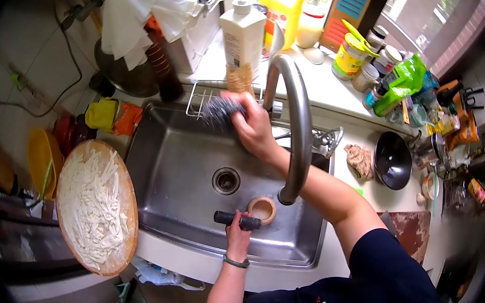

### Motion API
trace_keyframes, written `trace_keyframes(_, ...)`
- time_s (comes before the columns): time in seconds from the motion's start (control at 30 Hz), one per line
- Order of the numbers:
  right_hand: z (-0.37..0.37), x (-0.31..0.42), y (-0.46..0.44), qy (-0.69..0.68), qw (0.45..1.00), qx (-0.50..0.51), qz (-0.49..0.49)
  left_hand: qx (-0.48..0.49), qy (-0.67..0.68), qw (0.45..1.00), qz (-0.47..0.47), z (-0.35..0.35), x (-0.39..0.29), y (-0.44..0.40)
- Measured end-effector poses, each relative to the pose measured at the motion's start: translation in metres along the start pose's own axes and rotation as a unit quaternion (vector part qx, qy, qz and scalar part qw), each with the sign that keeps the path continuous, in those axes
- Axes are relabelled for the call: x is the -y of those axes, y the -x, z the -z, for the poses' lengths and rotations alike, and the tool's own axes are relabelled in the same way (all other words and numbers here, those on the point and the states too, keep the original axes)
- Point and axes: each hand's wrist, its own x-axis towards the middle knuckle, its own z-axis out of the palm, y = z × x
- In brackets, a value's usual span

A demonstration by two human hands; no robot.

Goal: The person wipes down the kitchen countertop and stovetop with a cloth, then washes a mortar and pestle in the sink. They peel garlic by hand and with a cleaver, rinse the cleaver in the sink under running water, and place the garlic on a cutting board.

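My right hand (253, 127) is closed around a grey wiry scouring pad (220, 111), raised over the back rim of the steel sink (165, 154) by the wire rack (194, 104). Low over the front of the sink, my left hand (238, 233) grips a short dark cylindrical handle (225, 217). Against that handle sits a round wooden cup-like piece (262, 210), its hollow facing up; whether the two are joined I cannot tell. The curved faucet (298, 103) arches beside my right forearm, its spout near the wooden piece.
Left of the sink, a round board (67, 231) carries floury white strips. A pump bottle (241, 38), a yellow jug (285, 12) and several jars line the windowsill. On the right counter are a black bowl (392, 160) and a crumpled brown thing (359, 160).
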Motion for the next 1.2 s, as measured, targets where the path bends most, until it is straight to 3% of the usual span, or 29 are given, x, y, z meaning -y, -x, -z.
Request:
trace_keyframes(0.03,0.013,-0.002,0.023,-0.071,0.997,-0.002,-0.014,-0.008,0.005,1.0,0.004,0.0,0.0,0.0)
trace_keyframes(0.07,0.036,0.009,0.051,-0.014,0.994,0.021,-0.106,-0.003,-0.003,1.0,0.009,-0.004,-0.001,0.002)
trace_keyframes(0.1,0.051,-0.009,0.083,-0.083,0.986,-0.005,-0.148,0.0,-0.003,1.0,0.007,-0.007,-0.004,0.008)
trace_keyframes(0.2,0.108,0.024,0.147,-0.015,0.951,-0.035,-0.306,-0.007,-0.01,1.0,0.011,-0.007,-0.001,0.006)
trace_keyframes(0.27,0.143,0.023,0.186,-0.023,0.923,-0.16,-0.35,-0.008,-0.016,1.0,0.009,-0.003,0.001,0.0)
trace_keyframes(0.33,0.182,0.025,0.193,0.061,0.928,-0.231,-0.287,-0.009,-0.019,1.0,0.01,-0.002,0.002,-0.002)
trace_keyframes(0.4,0.216,0.031,0.157,0.27,0.934,-0.201,-0.117,-0.011,-0.021,1.0,0.009,-0.001,0.001,-0.001)
trace_keyframes(0.47,0.223,0.035,0.101,0.332,0.92,-0.203,-0.042,-0.011,-0.031,0.999,0.005,-0.004,0.001,0.002)
trace_keyframes(0.5,0.234,0.015,0.083,0.38,0.908,-0.171,-0.051,-0.011,-0.029,1.0,0.002,-0.006,0.0,0.004)
trace_keyframes(0.6,0.243,-0.062,0.024,0.487,0.869,-0.067,0.051,-0.026,-0.041,0.999,-0.002,-0.011,-0.004,0.008)
trace_keyframes(0.7,0.225,-0.111,-0.006,0.519,0.847,0.08,-0.082,-0.034,-0.04,0.999,-0.008,-0.009,-0.003,0.007)
trace_keyframes(0.77,0.207,-0.125,-0.023,0.42,0.885,0.123,-0.161,-0.035,-0.033,0.999,-0.003,-0.009,-0.003,0.008)
trace_keyframes(0.83,0.192,-0.141,-0.024,0.485,0.86,0.158,0.01,-0.031,-0.031,0.999,0.005,-0.013,-0.004,0.008)
trace_keyframes(0.9,0.201,-0.147,-0.031,0.485,0.855,0.185,0.006,-0.027,-0.029,0.999,0.016,-0.009,-0.003,0.004)
trace_keyframes(1.0,0.219,-0.154,-0.051,0.537,0.832,0.133,-0.045,-0.005,-0.044,0.999,0.014,-0.006,0.001,-0.001)
trace_keyframes(1.03,0.224,-0.144,-0.058,0.553,0.814,0.136,-0.114,-0.006,-0.045,0.999,0.012,-0.006,0.0,0.0)
trace_keyframes(1.17,0.213,-0.142,-0.013,0.473,0.858,0.198,0.029,0.006,-0.029,1.0,-0.008,-0.01,-0.002,0.004)
trace_keyframes(1.2,0.214,-0.137,-0.014,0.46,0.863,0.208,0.028,0.013,-0.026,0.999,-0.015,-0.015,-0.002,0.007)
